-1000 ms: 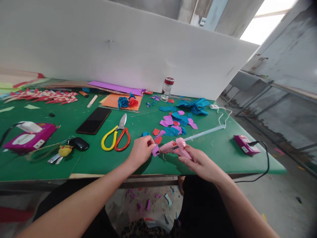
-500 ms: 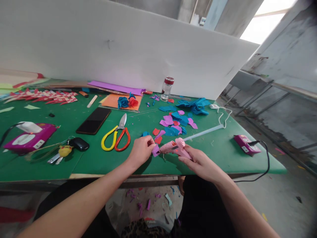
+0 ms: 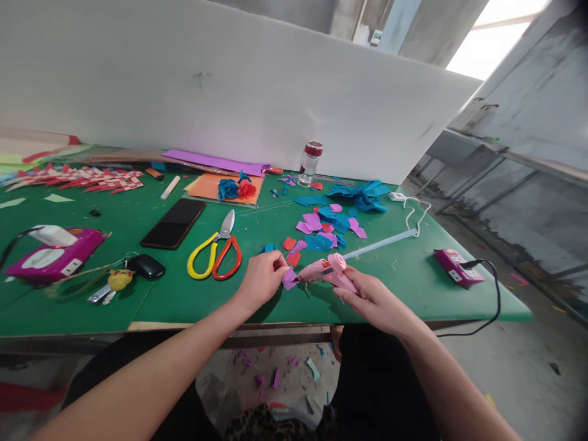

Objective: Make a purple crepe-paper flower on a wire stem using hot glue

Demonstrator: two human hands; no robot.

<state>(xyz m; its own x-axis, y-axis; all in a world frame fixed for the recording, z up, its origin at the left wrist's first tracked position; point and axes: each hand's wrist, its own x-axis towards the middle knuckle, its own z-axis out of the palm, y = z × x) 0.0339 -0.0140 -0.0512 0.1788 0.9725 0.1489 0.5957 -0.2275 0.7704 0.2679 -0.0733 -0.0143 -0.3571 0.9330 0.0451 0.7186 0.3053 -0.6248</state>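
My right hand (image 3: 365, 293) is wrapped round the handle of a pink hot glue gun (image 3: 328, 272). A long translucent glue stick (image 3: 379, 244) sticks out of its back end. The gun's nozzle points left, at or very close to a small purple paper piece (image 3: 290, 279). That piece is pinched between the fingertips of my left hand (image 3: 263, 277). Just beyond the fingers lie red paper pieces (image 3: 293, 260) and a purple strip. Loose purple and blue paper petals (image 3: 321, 226) are heaped farther back. Whether the nozzle touches the paper, I cannot tell.
Yellow-and-red-handled scissors (image 3: 220, 248), a black phone (image 3: 174, 223) and keys with a yellow charm (image 3: 120, 279) lie on the left. Blue and red paper flowers (image 3: 236, 188) rest near a lidded glass jar (image 3: 310, 165). Purple power strips (image 3: 57, 256) flank both sides; a white panel (image 3: 229, 92) stands behind.
The glue gun in my right hand has shifted slightly to the right. My left hand and the purple paper have barely moved.
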